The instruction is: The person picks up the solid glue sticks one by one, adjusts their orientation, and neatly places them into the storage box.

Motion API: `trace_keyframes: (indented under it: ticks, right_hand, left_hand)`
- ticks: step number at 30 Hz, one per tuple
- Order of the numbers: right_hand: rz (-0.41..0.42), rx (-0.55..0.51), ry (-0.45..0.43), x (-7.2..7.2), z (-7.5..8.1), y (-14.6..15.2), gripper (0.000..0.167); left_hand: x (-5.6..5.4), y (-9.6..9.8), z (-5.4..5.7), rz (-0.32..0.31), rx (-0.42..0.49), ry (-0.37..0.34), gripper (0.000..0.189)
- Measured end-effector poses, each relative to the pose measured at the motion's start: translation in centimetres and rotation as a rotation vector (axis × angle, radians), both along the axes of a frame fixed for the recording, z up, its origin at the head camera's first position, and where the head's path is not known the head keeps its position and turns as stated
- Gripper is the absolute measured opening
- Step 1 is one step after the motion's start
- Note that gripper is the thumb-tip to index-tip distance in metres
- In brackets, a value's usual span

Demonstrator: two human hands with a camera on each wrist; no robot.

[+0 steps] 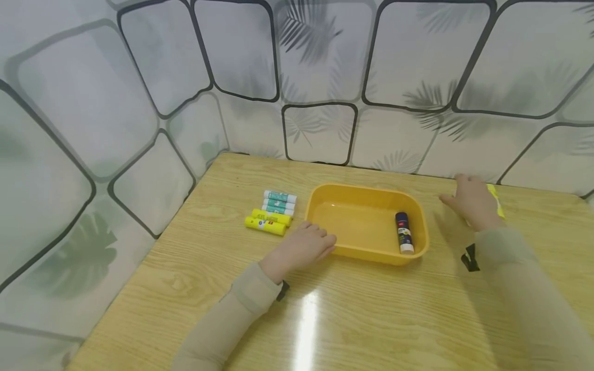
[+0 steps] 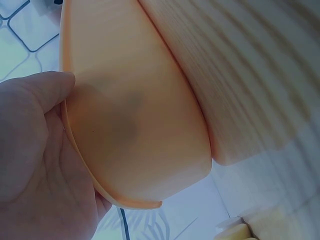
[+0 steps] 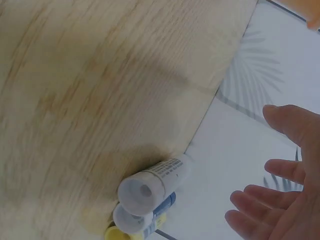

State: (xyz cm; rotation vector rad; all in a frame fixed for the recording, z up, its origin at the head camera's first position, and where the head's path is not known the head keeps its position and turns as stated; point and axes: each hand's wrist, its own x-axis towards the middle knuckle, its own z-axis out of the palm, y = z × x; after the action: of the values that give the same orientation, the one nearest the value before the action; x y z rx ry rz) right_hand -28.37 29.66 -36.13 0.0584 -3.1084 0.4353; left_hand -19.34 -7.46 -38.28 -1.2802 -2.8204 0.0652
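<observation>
My left hand (image 1: 302, 246) grips the front left rim of a yellow plastic tray (image 1: 366, 253). The left wrist view has the thumb (image 2: 62, 86) hooked over the rim of the tray (image 2: 150, 100). Inside at its right end lies a dark blue glue stick (image 1: 403, 233) with a white end. To the right, my right hand (image 1: 477, 202) hovers with fingers spread, holding nothing. Next to it, the right wrist view has a white glue stick (image 3: 150, 187), one with a blue band (image 3: 162, 204) and a yellow-ended one (image 3: 117, 233). The hand mostly hides these in the head view.
Left of the tray lie yellow glue sticks (image 1: 265, 225) and green-and-white ones (image 1: 280, 197) in a row. A patterned wall covering (image 1: 320, 134) borders the back and left of the wooden table (image 1: 371, 309). Black straps (image 1: 471, 258) hang at the wrists.
</observation>
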Motion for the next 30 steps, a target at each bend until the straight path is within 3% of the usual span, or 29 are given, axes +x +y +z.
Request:
trace_keyframes:
  ticks: [7,15,24,30]
  right_hand:
    - [-0.006,0.011,-0.030,-0.3,-0.5,0.5,0.069]
    - [-0.023,0.019,-0.068,-0.6,-1.5,1.4,0.064]
    - [-0.047,0.080,-0.145,-0.6,-1.5,1.9,0.044]
    - [-0.059,0.060,-0.195,-0.4,-1.4,2.2,0.035]
  left_hand:
    - [0.0,0.0,0.0,0.004,-0.004,-0.013,0.021]
    - [0.1,0.0,0.0,-0.014,-0.027,0.019,0.022]
    - [0.0,-0.1,-0.1,-0.009,-0.014,0.005,0.022]
    - [-0.1,-0.1,-0.2,-0.015,-0.016,0.024,0.021]
